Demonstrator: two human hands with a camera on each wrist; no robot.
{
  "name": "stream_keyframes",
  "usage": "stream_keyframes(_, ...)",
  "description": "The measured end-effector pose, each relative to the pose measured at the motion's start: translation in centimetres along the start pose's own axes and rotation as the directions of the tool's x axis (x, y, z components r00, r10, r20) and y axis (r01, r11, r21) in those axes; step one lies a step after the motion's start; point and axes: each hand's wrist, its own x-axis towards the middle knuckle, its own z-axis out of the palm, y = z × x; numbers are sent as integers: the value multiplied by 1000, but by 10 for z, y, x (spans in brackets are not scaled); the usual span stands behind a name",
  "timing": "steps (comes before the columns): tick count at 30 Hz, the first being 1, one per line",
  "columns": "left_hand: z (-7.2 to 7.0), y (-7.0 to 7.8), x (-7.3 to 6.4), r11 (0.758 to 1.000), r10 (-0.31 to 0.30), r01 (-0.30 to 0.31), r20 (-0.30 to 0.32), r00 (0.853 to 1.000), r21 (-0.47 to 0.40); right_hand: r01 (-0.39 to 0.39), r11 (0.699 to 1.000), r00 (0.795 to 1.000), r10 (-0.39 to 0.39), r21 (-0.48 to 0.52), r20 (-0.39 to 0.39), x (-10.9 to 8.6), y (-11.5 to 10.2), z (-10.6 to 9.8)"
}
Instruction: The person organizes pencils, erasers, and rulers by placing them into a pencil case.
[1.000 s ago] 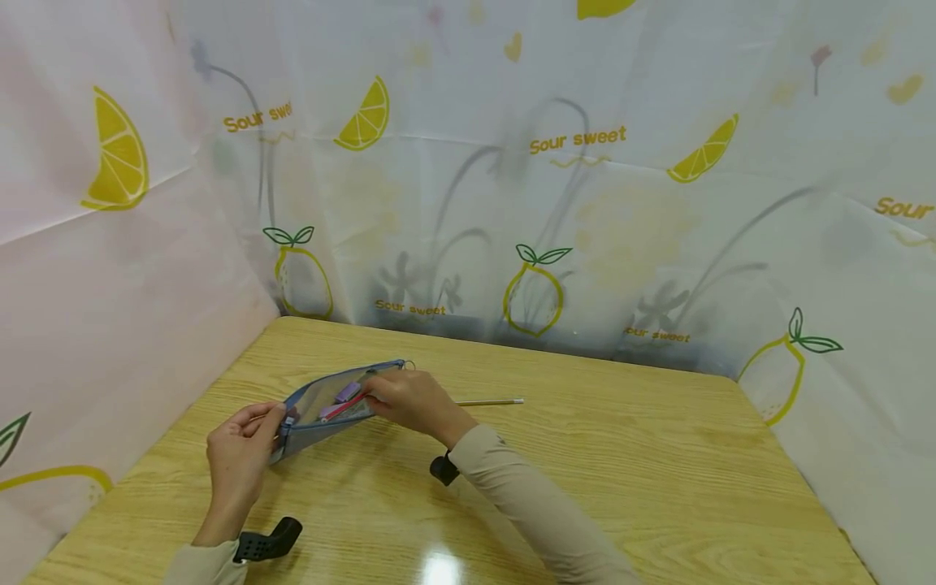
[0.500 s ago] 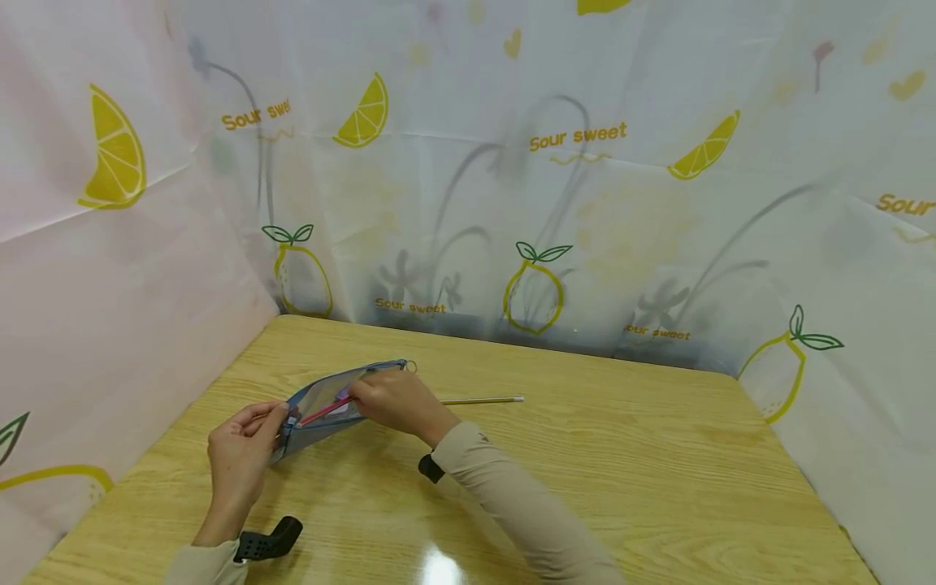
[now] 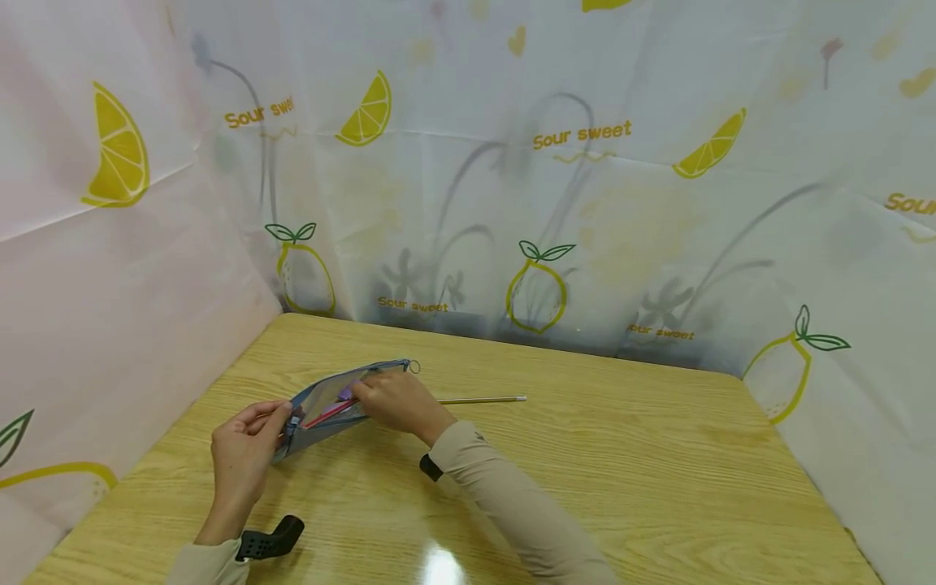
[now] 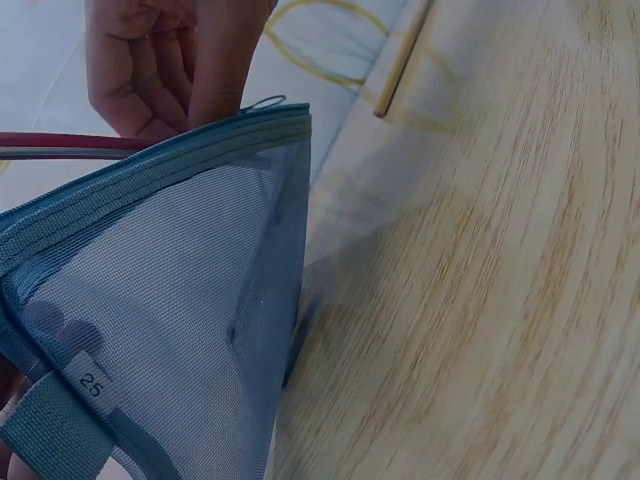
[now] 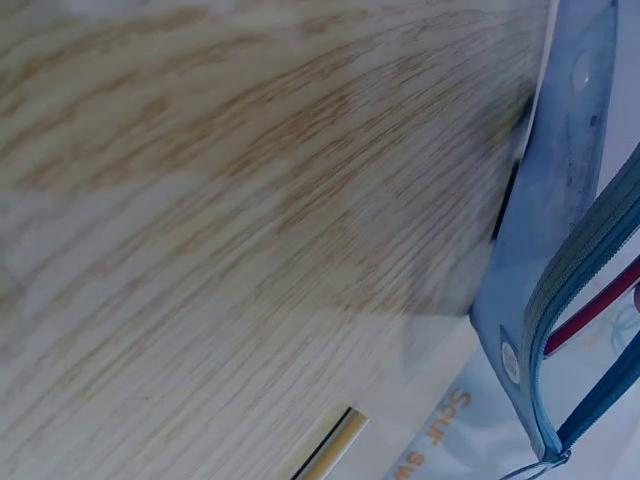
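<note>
A blue mesh zip pouch stands with its zip side open on the table. My left hand pinches its near left end. In the left wrist view, the pouch's mesh side and a tag marked 25 show up close. Over the opening, my right hand holds a slim red stick, like a pen or pencil, lying slanted within the mouth. Its far end is hidden by the fingers. Purple items lie inside the pouch.
A gold-coloured pencil with a pale end lies on the wooden table, right of the pouch and partly behind my right hand. A lemon-printed curtain encloses the table's back and sides. A metal ring hangs at the pouch's far corner.
My right hand has shifted a little left, bringing the red stick's tip closer to the pouch's left end. My left hand keeps its grip in nearly the same place.
</note>
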Motion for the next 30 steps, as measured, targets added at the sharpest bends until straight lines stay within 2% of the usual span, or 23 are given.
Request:
stream_keyframes(5,0,0,-1,997,32,-32,1,999,63,-1,999,998,3,-34,68,1,0,-1)
stream_keyframes(11,1,-1,-1,995,48,-49,10,999,85,-19,999,991,25,-45,129,6,-2,-1)
stream_keyframes(23,1,0,-2,997,41,-43,31,999,69,-15,997,979,30,-74,203,7,-6,5)
stream_keyframes(30,0,-1,-3,993,34,-40,57,998,113,4,996,975,17,-94,221,8,-8,10)
